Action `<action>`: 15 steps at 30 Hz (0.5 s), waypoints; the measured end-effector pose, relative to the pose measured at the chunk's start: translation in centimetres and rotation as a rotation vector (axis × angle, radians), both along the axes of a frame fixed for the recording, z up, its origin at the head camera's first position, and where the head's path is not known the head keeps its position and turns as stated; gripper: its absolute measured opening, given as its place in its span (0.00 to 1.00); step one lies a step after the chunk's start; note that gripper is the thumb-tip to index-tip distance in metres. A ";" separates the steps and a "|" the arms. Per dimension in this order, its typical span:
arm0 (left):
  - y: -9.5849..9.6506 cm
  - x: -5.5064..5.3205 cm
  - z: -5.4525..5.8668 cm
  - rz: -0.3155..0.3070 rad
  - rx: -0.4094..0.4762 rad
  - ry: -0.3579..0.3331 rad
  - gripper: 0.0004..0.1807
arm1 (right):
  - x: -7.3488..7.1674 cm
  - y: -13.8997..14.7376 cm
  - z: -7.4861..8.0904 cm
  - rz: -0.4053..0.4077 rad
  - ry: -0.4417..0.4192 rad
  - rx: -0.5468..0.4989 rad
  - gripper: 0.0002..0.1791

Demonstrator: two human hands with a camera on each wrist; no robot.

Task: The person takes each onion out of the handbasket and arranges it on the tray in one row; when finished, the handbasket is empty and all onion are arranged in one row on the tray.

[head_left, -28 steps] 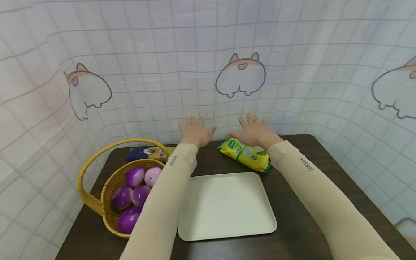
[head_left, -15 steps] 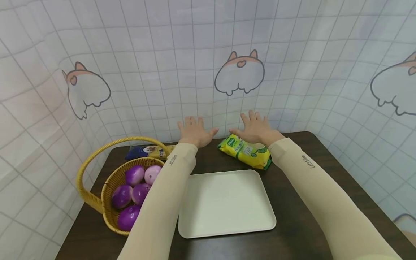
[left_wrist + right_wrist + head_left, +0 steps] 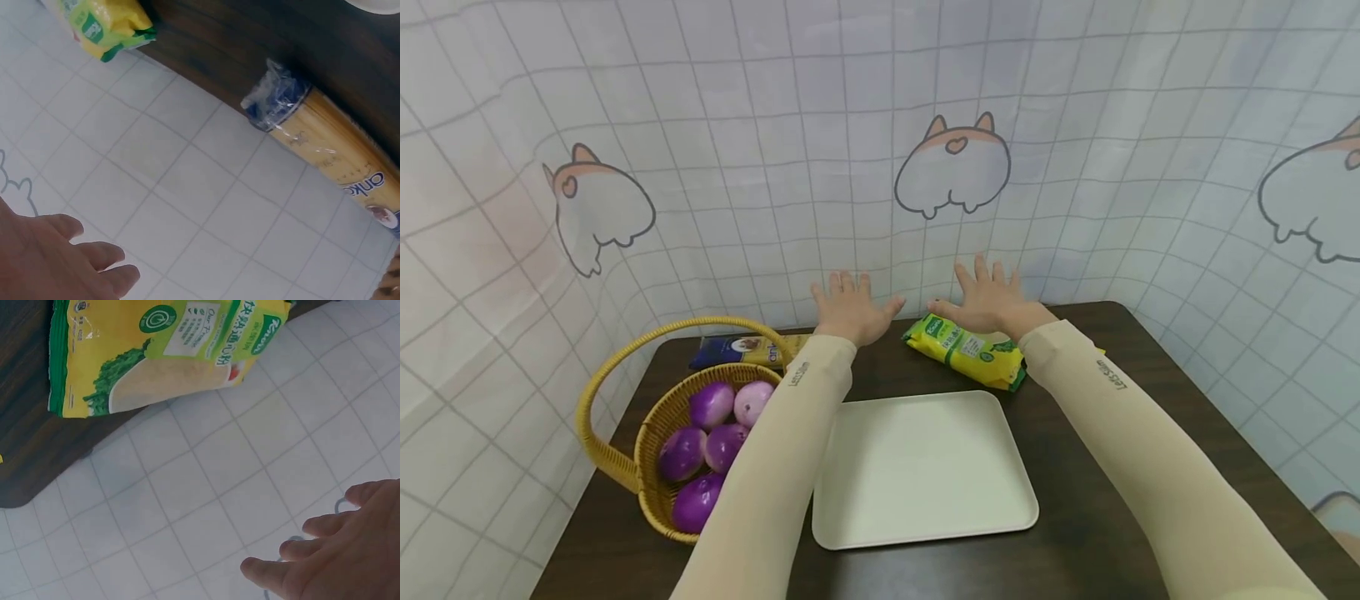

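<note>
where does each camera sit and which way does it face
Head: worn on the head, looking forward and down at the white tray and wicker basket; sleeves, left hand and right hand show.
Left wrist: on that wrist, facing the gold-and-blue packet and grid-patterned backdrop; part of the left hand shows, lower left.
Right wrist: on that wrist, facing the yellow packet; part of the right hand shows, lower right.
Shared: both wrist views show the yellow packet.

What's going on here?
A person is holding both bare hands, fingers spread, out over the far side of a dark table, gripping nothing. The right hand is nearest the yellow Knorr bag. The left hand is to the right of a blue-and-yellow packet, behind a basket of purple vegetables. A white tray lies between the arms.
</note>
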State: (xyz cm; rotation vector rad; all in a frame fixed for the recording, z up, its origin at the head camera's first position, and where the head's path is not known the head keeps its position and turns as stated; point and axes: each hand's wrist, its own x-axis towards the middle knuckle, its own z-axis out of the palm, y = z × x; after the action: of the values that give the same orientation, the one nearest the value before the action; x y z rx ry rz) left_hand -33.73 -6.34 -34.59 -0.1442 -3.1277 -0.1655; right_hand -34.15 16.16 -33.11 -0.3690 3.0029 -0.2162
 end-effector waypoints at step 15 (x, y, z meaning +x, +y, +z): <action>0.4 1.9 -1.4 -0.071 -0.021 0.024 0.47 | 0.6 -1.3 -4.1 0.084 -0.005 0.036 0.54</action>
State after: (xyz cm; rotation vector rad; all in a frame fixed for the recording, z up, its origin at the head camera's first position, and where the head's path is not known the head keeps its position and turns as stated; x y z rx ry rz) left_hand -31.84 -5.95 -36.02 -0.2564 -3.1029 -0.1306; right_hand -33.50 14.82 -37.20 -0.4893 2.9741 -0.1554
